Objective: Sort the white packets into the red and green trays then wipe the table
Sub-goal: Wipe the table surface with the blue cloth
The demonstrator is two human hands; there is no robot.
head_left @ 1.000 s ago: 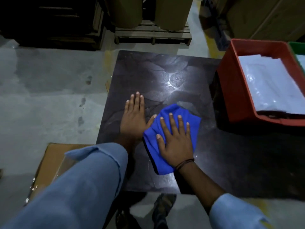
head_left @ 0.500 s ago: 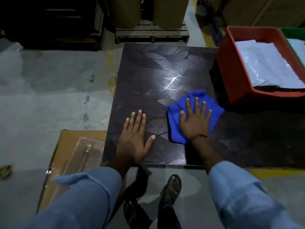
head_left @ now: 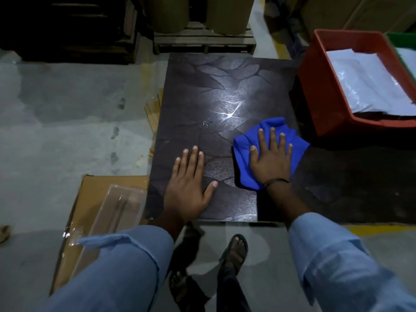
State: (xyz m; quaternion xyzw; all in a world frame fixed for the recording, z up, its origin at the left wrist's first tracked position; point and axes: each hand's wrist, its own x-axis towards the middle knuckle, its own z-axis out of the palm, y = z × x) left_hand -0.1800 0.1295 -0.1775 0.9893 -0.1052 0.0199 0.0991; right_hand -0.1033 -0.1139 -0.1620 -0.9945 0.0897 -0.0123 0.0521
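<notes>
My right hand [head_left: 271, 157] lies flat, fingers straight, pressing a blue cloth [head_left: 243, 174] onto the dark patterned table [head_left: 202, 91], close to the red tray. My left hand [head_left: 188, 188] rests flat on the table near its front left edge, holding nothing. The red tray [head_left: 324, 82] stands at the table's right and holds white packets [head_left: 369, 86]. Only a sliver of the green tray [head_left: 403, 40] shows beyond it at the frame's right edge, with a white packet [head_left: 408, 58] inside.
A cardboard sheet [head_left: 90, 199] with a clear plastic packet [head_left: 117, 212] lies on the floor left of the table. A wooden pallet [head_left: 202, 39] with cardboard rolls stands behind the table. My sandalled feet [head_left: 234, 251] are below the front edge.
My right hand slid the blue cloth from beside my left hand to the right, toward the red tray. My left hand stayed flat on the table.
</notes>
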